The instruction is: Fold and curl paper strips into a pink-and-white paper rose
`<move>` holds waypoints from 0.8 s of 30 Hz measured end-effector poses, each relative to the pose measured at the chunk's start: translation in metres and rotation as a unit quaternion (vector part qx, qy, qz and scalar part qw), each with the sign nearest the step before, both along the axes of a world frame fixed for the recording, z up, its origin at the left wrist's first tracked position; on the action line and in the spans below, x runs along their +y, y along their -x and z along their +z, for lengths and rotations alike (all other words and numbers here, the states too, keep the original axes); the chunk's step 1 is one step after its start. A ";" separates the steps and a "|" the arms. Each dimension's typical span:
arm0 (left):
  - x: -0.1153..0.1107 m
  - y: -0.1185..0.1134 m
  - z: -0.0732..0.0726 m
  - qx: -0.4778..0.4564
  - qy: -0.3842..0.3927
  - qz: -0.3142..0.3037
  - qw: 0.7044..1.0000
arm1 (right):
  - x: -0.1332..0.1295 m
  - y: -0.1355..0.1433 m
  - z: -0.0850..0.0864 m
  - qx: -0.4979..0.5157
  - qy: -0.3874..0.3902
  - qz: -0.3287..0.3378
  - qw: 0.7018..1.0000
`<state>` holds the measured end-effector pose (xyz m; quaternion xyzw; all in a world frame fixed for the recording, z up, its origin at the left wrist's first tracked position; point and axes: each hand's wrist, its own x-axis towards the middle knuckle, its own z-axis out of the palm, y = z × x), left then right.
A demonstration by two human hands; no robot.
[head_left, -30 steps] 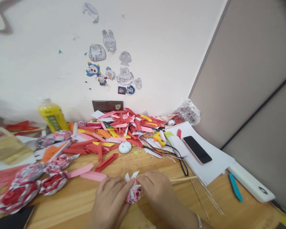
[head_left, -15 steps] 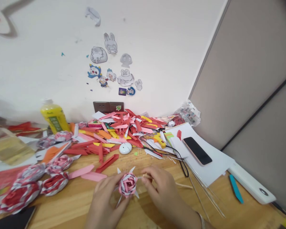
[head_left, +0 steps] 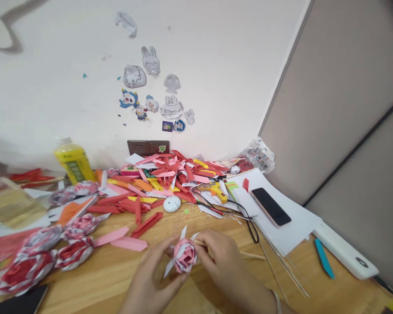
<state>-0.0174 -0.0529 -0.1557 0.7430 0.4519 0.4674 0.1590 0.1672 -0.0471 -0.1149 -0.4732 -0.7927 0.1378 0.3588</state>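
A folded-paper rose (head_left: pixel 185 255) in pink and white, with pointed white paper tips sticking out around it, is held above the wooden table. My left hand (head_left: pixel 153 270) curves around its left side, thumb below and fingers behind, closed on it. On the other side, my right hand (head_left: pixel 221 255) is pinched shut against the rose's upper right edge. A short pale wooden stick (head_left: pixel 200 242) shows between its fingers, its far end hidden. A white paper tip (head_left: pixel 194 236) stands right beside those fingers.
Finished paper roses (head_left: pixel 75 253) lie at left. Behind is a heap of folded paper strips (head_left: pixel 177 172), with a yellow glue gun (head_left: pixel 218 192), a white round case (head_left: pixel 172 203) and a yellow bottle (head_left: pixel 74 161). A phone (head_left: pixel 271 206), thin sticks (head_left: pixel 283 266) and a teal tool (head_left: pixel 324 258) are at right.
My left hand has shifted the rose right, against my right fingers, and turned it so its centre and paper tips face differently. My right hand has barely moved.
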 end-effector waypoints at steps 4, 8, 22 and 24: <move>0.002 0.000 0.003 0.096 -0.064 0.010 0.993 | 0.002 0.000 -0.001 -0.038 -0.004 0.029 0.999; 0.003 0.002 -0.001 0.146 -0.099 0.020 0.984 | 0.001 0.002 -0.001 -0.045 0.004 0.035 0.998; 0.004 0.007 -0.006 0.200 -0.196 0.053 0.958 | -0.004 0.007 -0.008 -0.063 -0.142 -0.024 0.988; 0.003 0.008 -0.004 0.211 -0.218 0.056 0.951 | -0.005 0.008 -0.010 -0.060 -0.157 -0.032 0.985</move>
